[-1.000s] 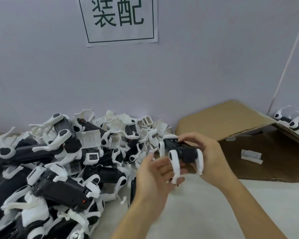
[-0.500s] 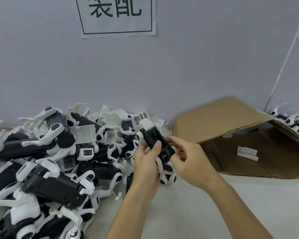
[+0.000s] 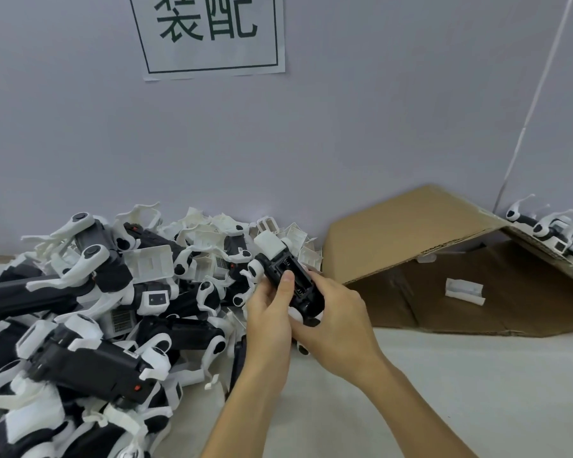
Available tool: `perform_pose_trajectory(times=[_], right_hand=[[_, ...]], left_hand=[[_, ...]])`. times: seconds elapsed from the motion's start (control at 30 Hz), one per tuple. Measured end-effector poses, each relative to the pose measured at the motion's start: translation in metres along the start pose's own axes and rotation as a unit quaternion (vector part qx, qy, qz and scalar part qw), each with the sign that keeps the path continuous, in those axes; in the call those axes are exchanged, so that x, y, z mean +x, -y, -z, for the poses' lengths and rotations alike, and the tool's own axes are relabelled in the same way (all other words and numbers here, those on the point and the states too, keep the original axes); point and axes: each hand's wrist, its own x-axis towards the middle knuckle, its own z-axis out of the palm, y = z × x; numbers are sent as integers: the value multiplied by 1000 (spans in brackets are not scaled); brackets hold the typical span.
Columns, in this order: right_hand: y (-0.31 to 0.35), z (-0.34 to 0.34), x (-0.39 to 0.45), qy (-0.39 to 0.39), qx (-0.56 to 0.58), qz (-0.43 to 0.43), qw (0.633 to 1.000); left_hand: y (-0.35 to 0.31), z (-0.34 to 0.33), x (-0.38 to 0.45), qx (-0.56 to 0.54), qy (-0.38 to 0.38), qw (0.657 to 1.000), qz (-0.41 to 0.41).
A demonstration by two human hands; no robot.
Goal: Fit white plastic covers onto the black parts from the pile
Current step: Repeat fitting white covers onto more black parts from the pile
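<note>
Both hands are holding one black part [image 3: 290, 279] up in the air, just right of the pile [image 3: 106, 302], tilted with its white-capped end toward the wall. Left hand [image 3: 270, 320] is gripping it from the left, thumb lying across its open face. Right hand [image 3: 336, 320] is cupping the lower end, fingers curled round it. Both forearms are angling in from below. A loose white cover [image 3: 464, 290] is lying on the cardboard [image 3: 411, 226], well apart.
</note>
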Motion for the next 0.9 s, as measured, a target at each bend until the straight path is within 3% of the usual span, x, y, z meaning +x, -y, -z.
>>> perform_pose_trajectory(times=[0.23,0.4,0.57,0.9], right_hand=[[0,-1,-1,15,25,-19,999],[-1,-6,-3,25,-33,-19,999],[3,-10,-5,24,-51,-8,998],[8,-9,-3,15,-89,7,996]], left_hand=[[5,4,6,40,11,999,10],[7,14,13,34,18,998,56],[10,16,6,63,6,997,41],[2,20,0,-11,19,1000,-9]])
